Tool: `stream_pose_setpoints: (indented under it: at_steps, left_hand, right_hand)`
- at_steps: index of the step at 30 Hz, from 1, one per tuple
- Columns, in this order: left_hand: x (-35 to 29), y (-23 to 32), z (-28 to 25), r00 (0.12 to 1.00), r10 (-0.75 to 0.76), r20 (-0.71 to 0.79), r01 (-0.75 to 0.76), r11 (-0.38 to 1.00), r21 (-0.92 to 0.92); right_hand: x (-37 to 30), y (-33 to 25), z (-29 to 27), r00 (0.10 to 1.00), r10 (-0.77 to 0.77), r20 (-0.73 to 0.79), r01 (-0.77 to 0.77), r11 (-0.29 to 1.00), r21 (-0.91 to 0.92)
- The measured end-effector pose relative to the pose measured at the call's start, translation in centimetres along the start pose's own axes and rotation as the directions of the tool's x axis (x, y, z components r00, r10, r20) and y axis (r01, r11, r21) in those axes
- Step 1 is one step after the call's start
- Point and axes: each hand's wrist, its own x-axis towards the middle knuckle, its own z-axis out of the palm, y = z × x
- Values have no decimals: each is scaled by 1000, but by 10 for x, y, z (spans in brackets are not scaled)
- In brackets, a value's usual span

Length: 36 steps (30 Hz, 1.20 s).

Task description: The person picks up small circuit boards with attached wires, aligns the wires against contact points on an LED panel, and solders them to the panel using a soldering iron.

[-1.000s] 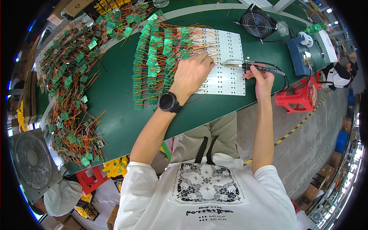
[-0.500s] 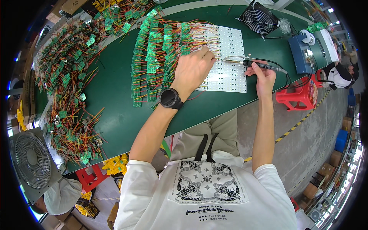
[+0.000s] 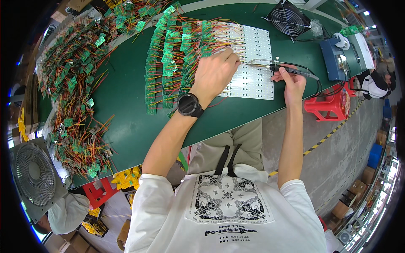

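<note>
My right hand grips a black-handled soldering iron with a thin metal tube along its shaft. Its tip points left and reaches the white perforated board close to my left fingertips. My left hand rests over the left part of that board, fingers curled and pressed together. Whatever sits in that pinch is hidden. Red and yellow wires run onto the board from rows of small green circuit boards at its left. A black watch is on my left wrist.
A large heap of wired green boards lies along the table's left side. At the far right stand a black fan, a blue box-shaped unit and a white spool. A red stool is beyond the table's right edge.
The white board appears slightly farther right and up in the picture, along with both hands and the iron. The grips look the same.
</note>
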Motion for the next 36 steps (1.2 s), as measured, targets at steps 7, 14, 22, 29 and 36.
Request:
stream_pose_setpoints:
  at_steps: [7, 14, 22, 29, 36]
  left_hand:
    - [-1, 0, 1, 1000, -9, 5, 9, 1000, 10]
    - [1, 1, 3, 1000, -2, 10, 2, 1000, 15]
    - [5, 7, -26, 996, 9, -87, -12, 999, -35]
    - [-36, 48, -110, 967, -92, -239, 102, 994, 32]
    - [-174, 13, -176, 805, -446, -390, 569, 766, 298]
  right_hand:
    - [0, 2, -1, 1000, 15, -1, -15, 1000, 15]
    - [1, 1, -5, 998, 0, -70, 5, 998, 67]
    - [3, 7, 5, 990, 44, -137, -23, 988, 154]
    - [2, 8, -8, 975, 31, -220, 1, 989, 146]
    - [5, 19, -14, 988, 2, -152, 29, 979, 203]
